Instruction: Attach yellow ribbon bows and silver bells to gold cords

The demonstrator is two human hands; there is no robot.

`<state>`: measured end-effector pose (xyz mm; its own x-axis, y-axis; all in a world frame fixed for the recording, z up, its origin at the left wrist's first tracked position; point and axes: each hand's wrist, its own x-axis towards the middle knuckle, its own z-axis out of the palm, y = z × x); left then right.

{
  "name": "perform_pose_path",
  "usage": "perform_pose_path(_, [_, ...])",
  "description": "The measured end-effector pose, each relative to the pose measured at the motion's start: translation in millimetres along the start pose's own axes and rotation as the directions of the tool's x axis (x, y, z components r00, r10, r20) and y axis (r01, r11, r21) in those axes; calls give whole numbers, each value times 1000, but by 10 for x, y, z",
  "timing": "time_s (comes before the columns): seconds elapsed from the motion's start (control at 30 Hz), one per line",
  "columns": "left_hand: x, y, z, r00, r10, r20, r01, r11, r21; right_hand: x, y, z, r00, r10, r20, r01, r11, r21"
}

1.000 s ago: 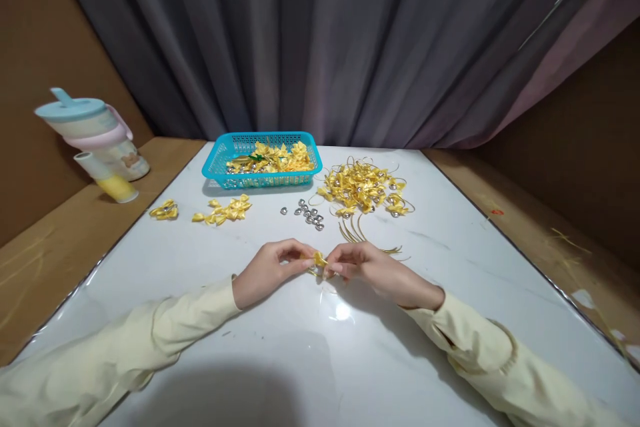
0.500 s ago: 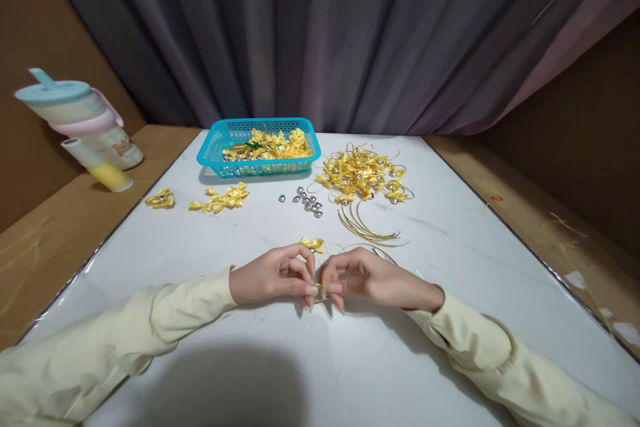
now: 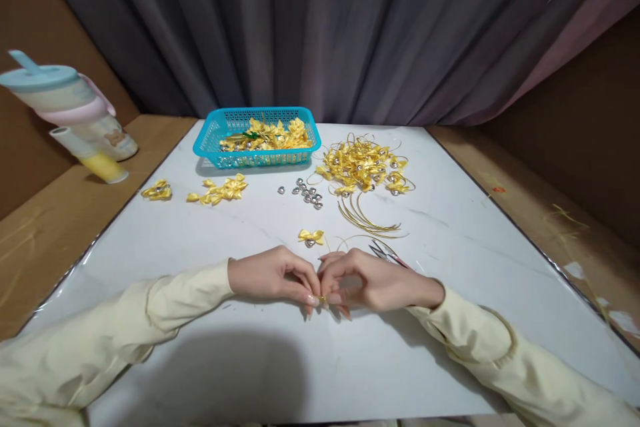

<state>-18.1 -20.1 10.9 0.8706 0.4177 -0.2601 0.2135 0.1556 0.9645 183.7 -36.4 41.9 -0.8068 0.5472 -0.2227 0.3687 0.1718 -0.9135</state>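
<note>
My left hand point(image 3: 273, 278) and my right hand point(image 3: 370, 282) meet at their fingertips low over the white table point(image 3: 450, 267). Both pinch the same thin gold cord end point(image 3: 323, 299), which is tiny between the nails. A yellow satin bow with a silver bell point(image 3: 311, 237) lies on the table just beyond my fingers. Behind my right hand lie small scissors point(image 3: 385, 252), partly hidden. Loops of gold cord point(image 3: 367, 220) curve beyond them.
A blue basket point(image 3: 215, 140) of yellow bows stands at the back. To its right lies a heap of finished bows point(image 3: 363, 168), with loose silver bells point(image 3: 307, 192) in front. More bows point(image 3: 219, 190) point(image 3: 156, 191) lie left. A lidded cup point(image 3: 70, 113) stands on the brown ledge.
My hands drew back toward me and lower. The yellow bow that was between my fingers a second ago now lies on the table. The scissors have come into sight.
</note>
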Motion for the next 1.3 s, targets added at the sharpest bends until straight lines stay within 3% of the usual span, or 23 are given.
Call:
perform_pose_path(0.43, [3,12,33,998,15,-63,-8,994,112,-15,9,8,996,-78,-51,64,972,-225])
perform_pose_path(0.77, [-9,-62,26,973,224,-61,-196,934,298,-4,38,1,997,-62,-52,51,979,-198])
perform_pose_path(0.97, [-6,-59,76,960,265,-93,-209,895,394,14,21,17,997,-58,-46,46,973,-224])
perform_pose_path(1.3, [-10,-59,57,967,242,-74,-197,906,375,-5,26,-3,994,-111,-6,106,961,-255])
